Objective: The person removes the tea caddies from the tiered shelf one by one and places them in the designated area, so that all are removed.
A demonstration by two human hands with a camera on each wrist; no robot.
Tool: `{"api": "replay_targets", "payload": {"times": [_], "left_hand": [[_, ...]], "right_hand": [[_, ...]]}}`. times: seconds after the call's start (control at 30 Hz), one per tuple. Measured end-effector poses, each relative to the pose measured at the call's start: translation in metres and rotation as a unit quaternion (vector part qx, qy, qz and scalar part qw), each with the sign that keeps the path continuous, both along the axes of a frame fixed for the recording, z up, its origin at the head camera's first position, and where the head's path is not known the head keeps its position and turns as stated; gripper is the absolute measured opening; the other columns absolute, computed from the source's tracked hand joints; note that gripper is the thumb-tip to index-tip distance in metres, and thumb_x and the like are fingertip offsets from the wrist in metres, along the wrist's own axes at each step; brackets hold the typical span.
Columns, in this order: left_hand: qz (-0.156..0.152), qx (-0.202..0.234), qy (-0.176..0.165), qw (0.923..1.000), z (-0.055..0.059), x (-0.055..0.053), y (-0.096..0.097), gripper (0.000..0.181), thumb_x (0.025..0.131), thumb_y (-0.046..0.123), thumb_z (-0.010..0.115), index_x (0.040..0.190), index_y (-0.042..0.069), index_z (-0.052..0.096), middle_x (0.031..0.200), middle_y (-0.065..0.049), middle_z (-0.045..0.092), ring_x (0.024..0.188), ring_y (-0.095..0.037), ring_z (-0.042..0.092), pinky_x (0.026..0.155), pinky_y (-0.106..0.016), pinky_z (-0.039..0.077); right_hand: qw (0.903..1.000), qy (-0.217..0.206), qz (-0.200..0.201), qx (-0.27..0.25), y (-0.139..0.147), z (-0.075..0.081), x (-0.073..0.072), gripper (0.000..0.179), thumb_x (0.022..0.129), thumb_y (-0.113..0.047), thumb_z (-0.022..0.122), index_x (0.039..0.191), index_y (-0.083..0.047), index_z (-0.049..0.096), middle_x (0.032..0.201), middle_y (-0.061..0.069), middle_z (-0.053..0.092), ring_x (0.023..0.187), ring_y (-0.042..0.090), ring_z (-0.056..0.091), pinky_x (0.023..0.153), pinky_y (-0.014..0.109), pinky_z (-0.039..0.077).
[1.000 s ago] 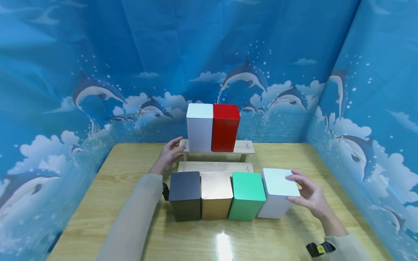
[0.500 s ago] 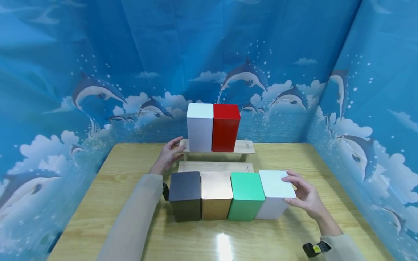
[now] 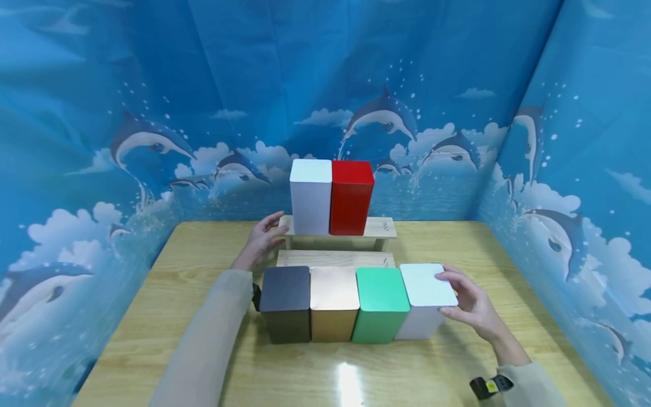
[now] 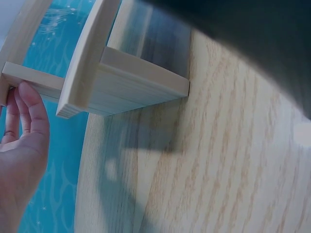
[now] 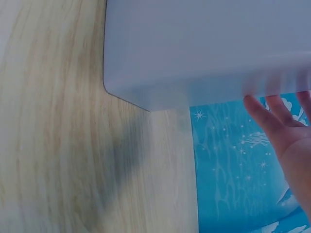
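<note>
In the head view, my right hand (image 3: pixel 473 302) touches the right side of a tall white box (image 3: pixel 429 285) with nearly straight, spread fingers. That box stands on the table against a green box (image 3: pixel 381 305). A gold box (image 3: pixel 334 305) and a black box (image 3: pixel 286 305) continue the row leftward. My left hand (image 3: pixel 261 237) touches the left end of a stepped wooden stand (image 3: pixel 378 227), its fingertips at the upper tier. In the left wrist view those fingers (image 4: pixel 34 104) meet the end of the wood. Another white box (image 3: pixel 311 198) and a red box (image 3: pixel 351 198) stand on the upper tier.
A wooden table (image 3: pixel 203 249) carries everything. Blue dolphin-print cloth (image 3: pixel 244 85) hangs behind it and along both sides. The stand's lower tier (image 3: pixel 335 259) shows just behind the front row. Both wrists wear dark straps.
The right hand has slid the front white box leftward, and it now sits closer alongside the green box. The row has shifted slightly left. The left hand stays at the stand.
</note>
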State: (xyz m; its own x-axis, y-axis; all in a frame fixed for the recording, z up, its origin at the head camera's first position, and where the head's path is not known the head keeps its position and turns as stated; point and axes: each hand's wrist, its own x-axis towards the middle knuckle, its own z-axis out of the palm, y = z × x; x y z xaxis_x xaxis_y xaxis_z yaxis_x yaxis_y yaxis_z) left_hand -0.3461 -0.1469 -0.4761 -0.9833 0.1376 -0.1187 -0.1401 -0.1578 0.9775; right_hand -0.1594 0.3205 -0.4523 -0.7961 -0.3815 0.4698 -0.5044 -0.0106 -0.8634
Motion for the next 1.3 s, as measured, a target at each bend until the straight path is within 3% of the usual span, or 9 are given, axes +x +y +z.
{"api": "replay_targets", "payload": {"times": [0.17,0.27,0.63,0.9,1.0,1.3], "left_hand": [[0.003,-0.007,0.0,1.0,0.0,-0.001,0.0,0.063,0.086,0.019,0.068,0.141,0.016,0.04,0.133,-0.009,0.035,0.109,-0.022,0.048,0.093,-0.041,0.046],[0.002,-0.008,0.001,1.0,0.001,0.0,-0.001,0.062,0.087,0.019,0.067,0.142,0.016,0.039,0.133,-0.009,0.036,0.106,-0.02,0.049,0.091,-0.04,0.047],[0.005,-0.025,0.005,0.9997,0.0,-0.005,0.001,0.065,0.085,0.024,0.069,0.142,0.018,0.039,0.136,-0.009,0.035,0.114,-0.025,0.046,0.095,-0.043,0.044],[0.006,-0.013,-0.002,0.9999,-0.002,-0.002,0.0,0.063,0.086,0.021,0.068,0.142,0.017,0.039,0.135,-0.009,0.034,0.109,-0.023,0.047,0.093,-0.042,0.045],[0.006,-0.01,-0.001,0.9999,-0.001,-0.001,0.0,0.062,0.086,0.02,0.068,0.142,0.017,0.039,0.133,-0.008,0.034,0.109,-0.023,0.047,0.093,-0.042,0.046],[0.001,-0.005,-0.022,0.9998,0.011,0.003,0.0,0.062,0.087,0.016,0.066,0.142,0.016,0.038,0.135,-0.011,0.034,0.111,-0.024,0.046,0.094,-0.043,0.045]], "right_hand": [[0.9961,0.027,0.064,-0.054,0.004,0.001,-0.004,0.065,0.072,0.03,0.052,0.131,0.023,0.026,0.142,0.023,0.032,0.126,0.024,0.039,0.098,0.027,0.041],[0.994,0.033,0.079,-0.069,0.007,0.003,-0.006,0.062,0.076,0.027,0.051,0.131,0.024,0.022,0.142,0.03,0.027,0.128,0.027,0.037,0.099,0.03,0.041],[0.9907,0.058,0.073,-0.099,0.011,0.015,-0.012,0.052,0.08,0.029,0.04,0.129,0.026,0.023,0.137,0.037,0.028,0.125,0.035,0.041,0.097,0.037,0.043],[0.9896,0.069,0.076,-0.101,0.01,0.029,-0.021,0.049,0.081,0.027,0.041,0.127,0.028,0.025,0.134,0.038,0.033,0.121,0.036,0.045,0.096,0.039,0.044],[0.9909,0.072,0.06,-0.097,0.009,0.034,-0.024,0.046,0.081,0.027,0.042,0.126,0.028,0.028,0.131,0.038,0.036,0.119,0.037,0.046,0.094,0.039,0.045],[0.9907,0.089,0.044,-0.094,0.002,0.047,-0.03,0.042,0.081,0.028,0.042,0.122,0.028,0.031,0.128,0.038,0.039,0.117,0.039,0.047,0.093,0.038,0.046]]}}
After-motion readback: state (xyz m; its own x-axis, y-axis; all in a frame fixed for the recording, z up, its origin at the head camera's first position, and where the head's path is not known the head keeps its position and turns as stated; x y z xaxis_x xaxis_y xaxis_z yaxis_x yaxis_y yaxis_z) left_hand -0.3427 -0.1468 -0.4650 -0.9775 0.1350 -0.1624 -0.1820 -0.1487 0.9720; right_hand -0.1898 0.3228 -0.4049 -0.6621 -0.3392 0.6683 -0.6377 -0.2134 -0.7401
